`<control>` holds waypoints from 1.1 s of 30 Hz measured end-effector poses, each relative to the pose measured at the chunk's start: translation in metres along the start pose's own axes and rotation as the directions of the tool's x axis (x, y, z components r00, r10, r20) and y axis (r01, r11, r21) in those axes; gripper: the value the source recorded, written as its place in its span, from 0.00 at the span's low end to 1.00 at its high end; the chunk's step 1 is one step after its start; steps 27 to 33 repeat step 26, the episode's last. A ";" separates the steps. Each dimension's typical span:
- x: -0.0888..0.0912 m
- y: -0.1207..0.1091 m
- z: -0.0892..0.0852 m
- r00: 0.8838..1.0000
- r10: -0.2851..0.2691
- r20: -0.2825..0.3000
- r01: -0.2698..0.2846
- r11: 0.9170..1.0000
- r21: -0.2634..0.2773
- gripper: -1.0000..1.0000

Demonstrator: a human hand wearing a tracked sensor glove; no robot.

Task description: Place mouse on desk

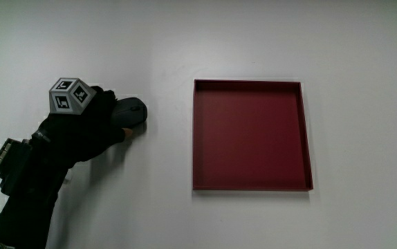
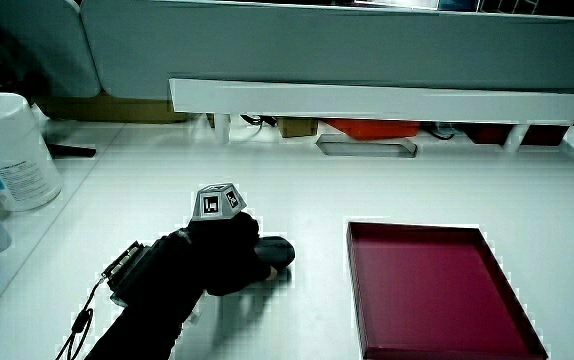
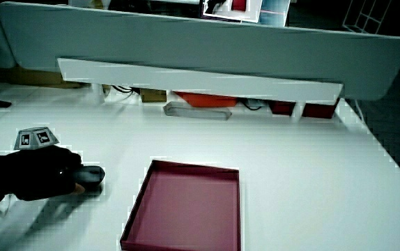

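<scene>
- No legible words, brand names or numbers appear in any view.
- Patterned cube point(image 1: 70, 95) on the back of the hand point(image 1: 88, 128): black-and-white square marker patterns on its faces, not letters.
- White container point(image 2: 9, 150), upper part of a side view: bluish label, print unreadable.

The main view looks straight down on the white table point(image 1: 364, 41) from above, narrowly, taking in only bare tabletop, none of its edges, and the red tray point(image 1: 250, 135). Both side views look forward and down across the table from the person's side toward the low partition point(image 2: 367, 50) point(image 3: 207, 49). All three views share the tray point(image 2: 432, 290) point(image 3: 186, 209) and the tabletop around it.
</scene>
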 end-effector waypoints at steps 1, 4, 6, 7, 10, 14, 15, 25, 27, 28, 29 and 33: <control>-0.002 0.002 -0.002 1.000 -0.014 -0.004 0.014 1.000 0.004 0.50; -0.002 0.002 -0.004 1.000 0.004 -0.017 -0.004 1.000 -0.002 0.50; -0.003 0.003 -0.007 1.000 0.007 -0.015 -0.007 1.000 -0.005 0.50; -0.003 0.003 -0.008 1.000 0.014 -0.011 -0.015 1.000 -0.013 0.50; -0.004 0.005 -0.013 1.000 0.015 -0.015 -0.015 1.000 -0.011 0.50; -0.008 0.007 -0.016 1.000 0.013 -0.007 -0.013 1.000 -0.006 0.50; -0.008 0.008 -0.016 1.000 0.009 -0.012 -0.009 1.000 -0.008 0.50; -0.014 0.006 -0.019 0.999 0.037 0.004 -0.037 0.999 -0.027 0.25; -0.014 0.004 -0.017 0.999 0.045 0.008 -0.045 0.999 -0.028 0.22; -0.014 0.004 -0.017 0.999 0.045 0.008 -0.045 0.999 -0.028 0.22; -0.014 0.004 -0.017 0.999 0.045 0.008 -0.045 0.999 -0.028 0.22; -0.014 0.004 -0.017 0.999 0.045 0.008 -0.045 0.999 -0.028 0.22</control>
